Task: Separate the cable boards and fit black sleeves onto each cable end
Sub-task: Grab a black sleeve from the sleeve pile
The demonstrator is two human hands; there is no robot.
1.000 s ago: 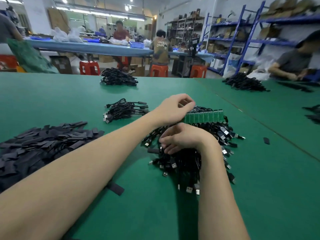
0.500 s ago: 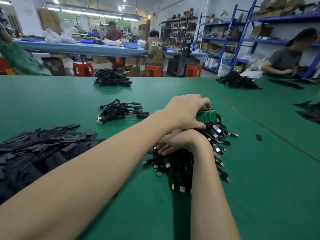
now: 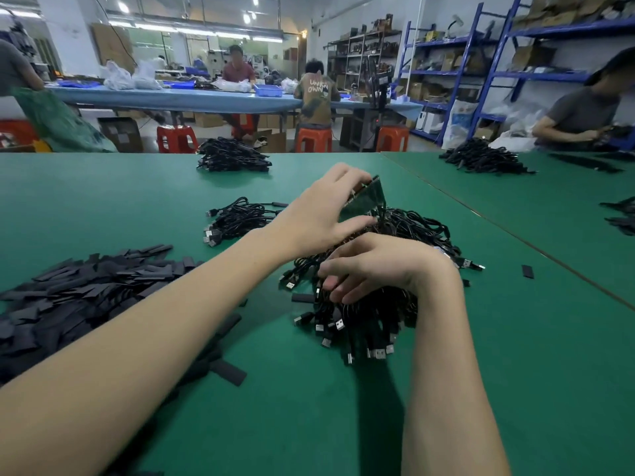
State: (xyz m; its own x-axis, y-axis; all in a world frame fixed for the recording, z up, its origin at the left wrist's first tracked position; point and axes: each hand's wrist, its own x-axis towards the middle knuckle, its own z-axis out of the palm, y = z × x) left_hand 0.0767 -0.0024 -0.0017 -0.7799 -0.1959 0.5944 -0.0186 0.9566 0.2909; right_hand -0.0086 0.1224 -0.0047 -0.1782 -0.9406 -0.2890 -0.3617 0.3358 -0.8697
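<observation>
At your nine o'clock lies the heap of black sleeves [image 3: 79,297] on the green table [image 3: 515,372]. Your left hand [image 3: 316,218] pinches the green cable board [image 3: 369,197], tilted up at twelve o'clock. Your right hand [image 3: 381,266] curls its fingers into the cable bundle [image 3: 371,321] just beneath, gripping it.

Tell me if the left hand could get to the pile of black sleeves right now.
Probably yes, once free: the pile of black sleeves lies in the open on the left hand's side, nothing between. But that hand is gripping the green board.
</observation>
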